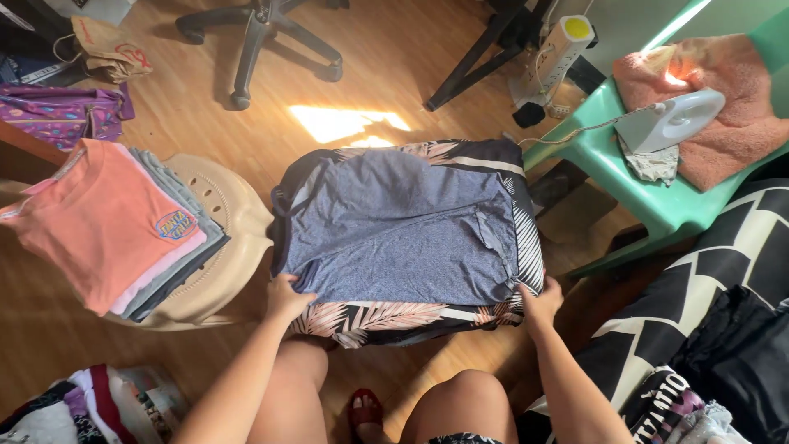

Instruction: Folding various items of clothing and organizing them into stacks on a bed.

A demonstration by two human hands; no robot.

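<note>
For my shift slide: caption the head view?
Both hands, left hand and right hand, grip a blue-grey garment beside stacked shirts.

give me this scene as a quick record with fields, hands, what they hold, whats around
left hand: left hand grips the near left edge of the blue-grey garment
right hand: right hand grips its near right edge
under garment: dark cloth with palm-leaf print
left side: stack of folded shirts, pink on top, on a beige plastic stool
right side: white iron on a peach towel, on a green table
floor: wood
</note>
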